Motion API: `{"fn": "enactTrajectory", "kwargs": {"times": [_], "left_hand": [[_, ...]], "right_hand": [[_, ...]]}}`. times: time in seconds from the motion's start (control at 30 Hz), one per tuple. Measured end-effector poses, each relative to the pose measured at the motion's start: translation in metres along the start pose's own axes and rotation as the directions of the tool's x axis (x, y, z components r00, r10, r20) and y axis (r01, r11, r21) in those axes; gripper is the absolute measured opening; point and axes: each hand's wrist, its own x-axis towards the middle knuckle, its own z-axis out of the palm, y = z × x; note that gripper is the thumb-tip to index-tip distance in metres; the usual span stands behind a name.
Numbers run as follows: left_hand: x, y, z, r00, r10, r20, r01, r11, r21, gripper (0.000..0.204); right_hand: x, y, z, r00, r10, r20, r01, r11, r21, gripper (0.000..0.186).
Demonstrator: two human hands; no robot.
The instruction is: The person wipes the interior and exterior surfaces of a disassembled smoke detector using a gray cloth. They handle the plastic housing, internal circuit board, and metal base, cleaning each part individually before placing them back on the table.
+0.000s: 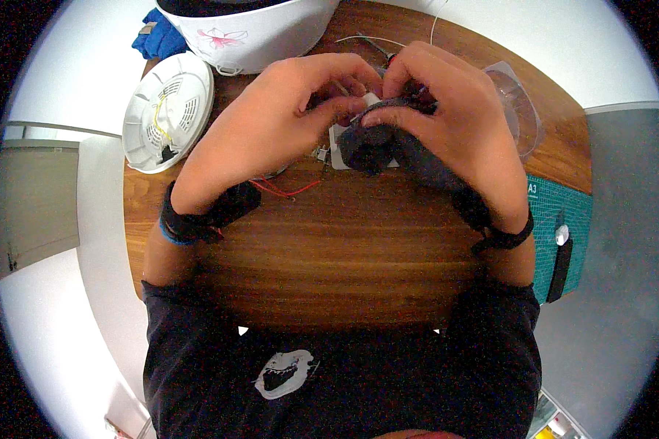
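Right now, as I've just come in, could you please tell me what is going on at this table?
A person is working with both hands close together over the wooden table. The right hand grips a dark grey, soft-looking bundle; the left hand's fingertips meet beside it, though what they pinch is unclear. Red wires lie nearer the person, a round white cover to the left, and a teal mat to the right.

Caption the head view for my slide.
Left-hand grip and right-hand grip meet at a dark grey, cloth-like bundle over a brown wooden tabletop; round white plastic disc at left.
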Motion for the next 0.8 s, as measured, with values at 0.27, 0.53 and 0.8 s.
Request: {"fn": "enactTrajectory", "kwargs": {"times": [0.27,0.53,0.8], "left_hand": [[0.001,0.003,-0.005,0.999,0.017,-0.027,-0.02,0.993,-0.119,0.018],[0.001,0.002,-0.003,0.999,-0.033,0.031,0.038,0.987,-0.157,0.02],[0.002,0.002,-0.002,1.0,0.001,-0.004,-0.001,0.991,-0.136,0.021]], "right_hand": [[-0.001,0.008,-0.001,0.997,0.068,-0.032,-0.068,0.998,-0.001,0.032],[0.001,-0.004,-0.006,0.997,0.068,-0.047,-0.071,0.996,-0.056,0.037],[0.001,-0.003,0.001,0.999,-0.012,-0.049,0.011,1.0,-0.025,0.043]]}}
